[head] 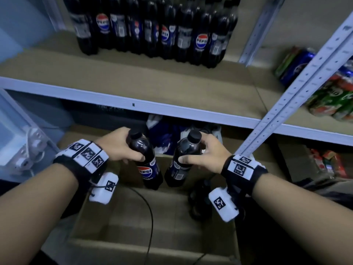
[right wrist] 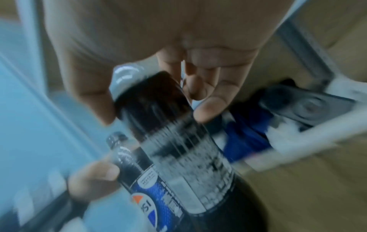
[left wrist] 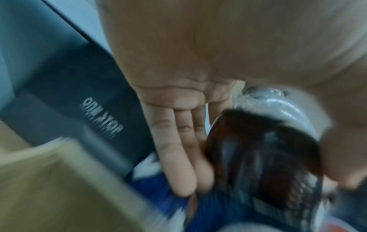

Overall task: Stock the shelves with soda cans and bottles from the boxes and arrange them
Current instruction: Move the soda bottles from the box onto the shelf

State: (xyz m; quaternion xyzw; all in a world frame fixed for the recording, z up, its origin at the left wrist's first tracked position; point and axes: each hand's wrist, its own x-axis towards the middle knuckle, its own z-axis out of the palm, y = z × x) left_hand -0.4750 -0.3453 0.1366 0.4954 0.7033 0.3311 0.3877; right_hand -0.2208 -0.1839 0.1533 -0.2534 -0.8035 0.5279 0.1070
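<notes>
L hand (head: pixel 119 145): wrapped round the shoulder of the left bottle (head: pixel 146 159), thumb on the near side, fingers (left wrist: pixel 178 141) behind; grip sits high, prob. because the neck end is what sticks up for grabbing in a box.
R hand (head: pixel 202 153): clamped on the shoulder of the right bottle (head: pixel 181 159), thumb across the near face, fingertips (right wrist: pixel 210 108) on the far side; same high hold, mirrored.
Bottles: both capped, dark cola, hanging base-down below the hands, bases tilted toward each other, close but whether touching can't tell. One per hand, likely to halve the trips.
Box (head: pixel 152 222): open cardboard, directly under both hands; the part in view holds no bottles.
Shelf board (head: pixel 133 73): above and beyond the hands; bare cardboard-lined strip nearest the hands, so room to set down.
Stocked row (head: pixel 152 25): same-brand bottles upright at the back, beyond the L hand; labels face mixed ways, so arranging is prob. unfinished.
Upright post (head: pixel 298 96): slants just beyond the R hand; R bottle should pass to its left.
Can packs (head: pixel 328 92): far beyond the R hand, other side of post.
Step (est.): lift from box to shelf.
</notes>
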